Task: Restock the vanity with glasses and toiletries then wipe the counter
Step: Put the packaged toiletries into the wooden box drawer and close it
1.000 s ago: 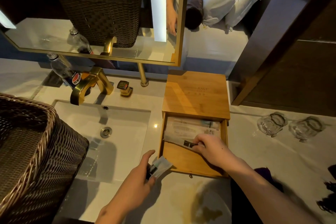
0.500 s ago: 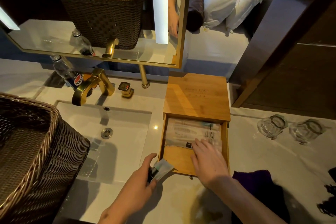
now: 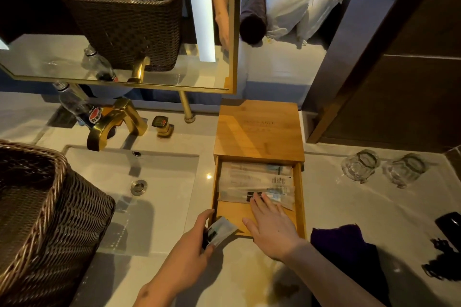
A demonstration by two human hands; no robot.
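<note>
We stand at the vanity with the bamboo amenity box (image 3: 258,129) against the mirror frame and its drawer (image 3: 300,197) pulled out toward us. Our right hand (image 3: 270,228) lies flat in the drawer, fingers (image 3: 259,203) spread and loose, their tips resting on the nearest of the wrapped toiletry packets (image 3: 254,183); it pinches nothing. Those packets lie stacked across the drawer's back half, long axes running left to right, so the front strip of bare wood under our palm is the open space.

Our left hand (image 3: 192,249) hovers just outside the drawer's front left corner, thumb and fingers pressed on a small sachet (image 3: 220,230). The sachet's free end tilts up and right, pointing over the drawer's front rim. We judge the next move to be short: carry the sachet rightward and slightly away from us, turning it to lie parallel with the other packets. The left hand is the nearer one, but our right hand covers the landing spot and would have to lift clear first.

Two glass tumblers (image 3: 360,166) sit on the counter (image 3: 349,202) well to the right, and a dark purple cloth (image 3: 343,244) lies beside the drawer, so wiping looks yet to come.
</note>
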